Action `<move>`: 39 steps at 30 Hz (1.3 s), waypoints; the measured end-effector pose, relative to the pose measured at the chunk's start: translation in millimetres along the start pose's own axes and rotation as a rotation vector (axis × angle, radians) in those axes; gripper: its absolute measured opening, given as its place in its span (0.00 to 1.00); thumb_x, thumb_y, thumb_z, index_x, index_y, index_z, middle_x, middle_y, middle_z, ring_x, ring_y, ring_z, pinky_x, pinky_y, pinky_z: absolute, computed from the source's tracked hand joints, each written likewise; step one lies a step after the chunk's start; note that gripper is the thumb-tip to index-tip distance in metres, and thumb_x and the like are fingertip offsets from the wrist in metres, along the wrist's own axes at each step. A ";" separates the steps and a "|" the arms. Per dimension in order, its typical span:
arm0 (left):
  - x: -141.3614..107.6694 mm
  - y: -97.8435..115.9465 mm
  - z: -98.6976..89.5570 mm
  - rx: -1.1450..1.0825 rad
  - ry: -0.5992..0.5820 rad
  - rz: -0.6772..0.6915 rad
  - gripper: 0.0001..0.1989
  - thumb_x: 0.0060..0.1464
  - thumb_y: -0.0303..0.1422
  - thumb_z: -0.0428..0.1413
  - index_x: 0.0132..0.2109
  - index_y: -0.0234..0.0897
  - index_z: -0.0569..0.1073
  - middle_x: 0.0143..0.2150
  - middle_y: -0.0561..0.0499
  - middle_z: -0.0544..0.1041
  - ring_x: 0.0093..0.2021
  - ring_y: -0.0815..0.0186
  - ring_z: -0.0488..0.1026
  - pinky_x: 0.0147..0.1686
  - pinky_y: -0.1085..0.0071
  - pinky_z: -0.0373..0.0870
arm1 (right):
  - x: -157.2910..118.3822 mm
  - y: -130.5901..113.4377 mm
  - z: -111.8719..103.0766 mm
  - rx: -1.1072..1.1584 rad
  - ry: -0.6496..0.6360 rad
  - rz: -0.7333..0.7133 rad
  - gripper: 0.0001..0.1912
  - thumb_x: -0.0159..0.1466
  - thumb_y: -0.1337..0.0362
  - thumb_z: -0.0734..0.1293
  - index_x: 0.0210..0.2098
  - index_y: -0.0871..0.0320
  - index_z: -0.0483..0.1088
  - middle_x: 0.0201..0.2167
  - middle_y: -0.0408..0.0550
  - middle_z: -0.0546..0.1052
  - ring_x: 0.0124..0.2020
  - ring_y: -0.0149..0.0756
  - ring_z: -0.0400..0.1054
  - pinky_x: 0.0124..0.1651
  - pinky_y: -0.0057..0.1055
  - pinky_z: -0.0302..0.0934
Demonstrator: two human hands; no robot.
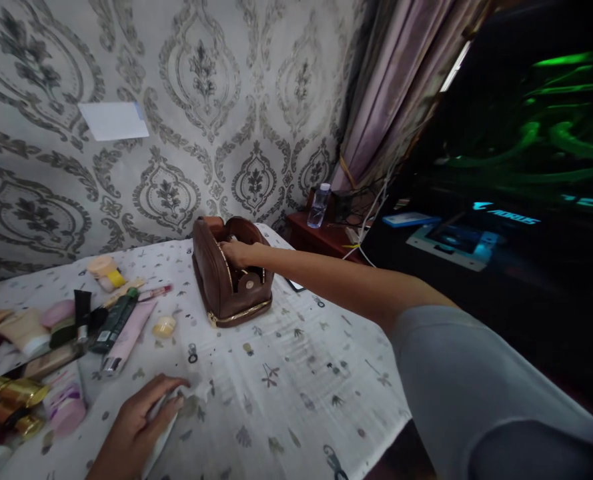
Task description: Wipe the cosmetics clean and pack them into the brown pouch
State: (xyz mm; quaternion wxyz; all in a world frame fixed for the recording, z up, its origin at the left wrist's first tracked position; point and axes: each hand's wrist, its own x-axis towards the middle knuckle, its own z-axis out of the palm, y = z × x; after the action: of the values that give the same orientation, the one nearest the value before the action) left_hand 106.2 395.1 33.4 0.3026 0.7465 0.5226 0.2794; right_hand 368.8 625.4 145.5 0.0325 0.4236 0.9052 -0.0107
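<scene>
A brown makeup bag [216,287] with a gold zipper stands unzipped on the patterned white cloth. My right hand [241,253] reaches into its opening; the fingertips are mostly hidden inside, so their grip does not show. Low in the view, my left hand [136,423] is curled round a thin white tissue [162,440] just above the cloth. Between that hand and the bag sits a small yellowish jar [164,326]. Left of the jar lie a pink tube [129,337] and a dark green tube [117,320].
Several more cosmetics, among them gold-capped containers [15,392] and a white-and-purple tube [66,400], crowd the left side. A clear bottle [319,205] stands on a reddish-brown surface behind, near loose cables [376,213]. A dark computer case [516,280] with green lights fills the right.
</scene>
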 end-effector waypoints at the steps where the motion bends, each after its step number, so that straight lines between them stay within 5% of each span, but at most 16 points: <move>1: 0.2 -1.4 0.0 0.001 -0.005 0.002 0.18 0.57 0.47 0.55 0.43 0.42 0.82 0.44 0.48 0.84 0.46 0.57 0.81 0.43 0.73 0.77 | -0.1 -0.6 1.4 -0.023 0.001 -0.018 0.20 0.61 0.77 0.67 0.53 0.61 0.71 0.59 0.58 0.73 0.61 0.47 0.65 0.61 0.41 0.61; 6: -0.9 -0.2 2.7 -0.009 0.036 0.034 0.17 0.57 0.47 0.55 0.41 0.42 0.82 0.41 0.48 0.84 0.42 0.59 0.82 0.42 0.73 0.77 | -9.9 -2.3 4.6 -0.091 -0.044 -0.065 0.22 0.63 0.73 0.66 0.57 0.66 0.68 0.64 0.65 0.66 0.64 0.51 0.61 0.64 0.46 0.57; 14: -0.3 4.5 2.3 -0.036 0.046 0.041 0.16 0.56 0.47 0.55 0.40 0.42 0.82 0.39 0.48 0.84 0.41 0.58 0.82 0.40 0.72 0.78 | -24.5 13.2 20.8 -0.266 -0.108 -0.213 0.25 0.65 0.64 0.66 0.60 0.63 0.67 0.70 0.62 0.56 0.72 0.57 0.44 0.68 0.54 0.47; 20: 1.8 9.1 -0.6 -0.020 0.038 0.027 0.17 0.55 0.47 0.55 0.39 0.41 0.82 0.39 0.47 0.84 0.41 0.58 0.82 0.42 0.71 0.78 | -18.0 9.1 10.0 -0.194 -0.040 -0.183 0.27 0.59 0.66 0.71 0.57 0.65 0.69 0.67 0.66 0.60 0.68 0.58 0.52 0.65 0.52 0.52; 24: 0.8 12.3 1.1 -0.055 0.049 0.004 0.17 0.55 0.47 0.55 0.39 0.40 0.81 0.38 0.47 0.83 0.40 0.58 0.81 0.41 0.71 0.77 | -34.5 11.3 -33.0 0.123 0.237 -0.256 0.14 0.63 0.68 0.66 0.48 0.65 0.74 0.48 0.57 0.78 0.50 0.42 0.70 0.53 0.37 0.63; 28: 0.1 13.7 1.4 -0.131 0.022 -0.001 0.16 0.58 0.46 0.54 0.40 0.40 0.80 0.40 0.47 0.82 0.42 0.59 0.79 0.42 0.71 0.75 | -83.5 -7.7 -54.8 0.493 0.705 -0.065 0.13 0.69 0.62 0.60 0.39 0.62 0.74 0.30 0.45 0.77 0.32 0.32 0.70 0.39 0.28 0.61; 30: 0.1 14.2 2.1 -0.162 0.012 -0.004 0.15 0.60 0.45 0.53 0.41 0.40 0.79 0.40 0.47 0.82 0.42 0.59 0.78 0.43 0.70 0.74 | -110.1 -33.2 -43.6 0.613 0.770 -0.007 0.17 0.71 0.58 0.59 0.33 0.62 0.72 0.22 0.42 0.72 0.25 0.29 0.65 0.32 0.26 0.57; 34: 0.0 17.5 4.3 -0.212 0.032 0.014 0.15 0.60 0.44 0.55 0.42 0.39 0.79 0.41 0.47 0.81 0.43 0.59 0.76 0.46 0.69 0.72 | -140.0 -93.8 11.9 0.724 0.556 -0.206 0.19 0.69 0.57 0.61 0.26 0.60 0.70 0.21 0.41 0.68 0.22 0.26 0.58 0.28 0.25 0.51; 39: -0.1 19.2 1.5 -0.254 0.053 0.040 0.18 0.60 0.46 0.54 0.41 0.36 0.78 0.40 0.47 0.81 0.42 0.60 0.75 0.45 0.69 0.69 | -116.5 -157.0 79.5 1.274 0.319 -0.080 0.24 0.63 0.48 0.66 0.19 0.59 0.67 0.13 0.37 0.58 0.17 0.25 0.50 0.23 0.26 0.44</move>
State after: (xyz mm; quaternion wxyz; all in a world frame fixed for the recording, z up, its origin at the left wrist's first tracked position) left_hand 119.0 389.6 46.7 0.3752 0.7048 0.4759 0.3688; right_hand 326.7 431.8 72.8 -0.3599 0.3221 0.7306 -0.4826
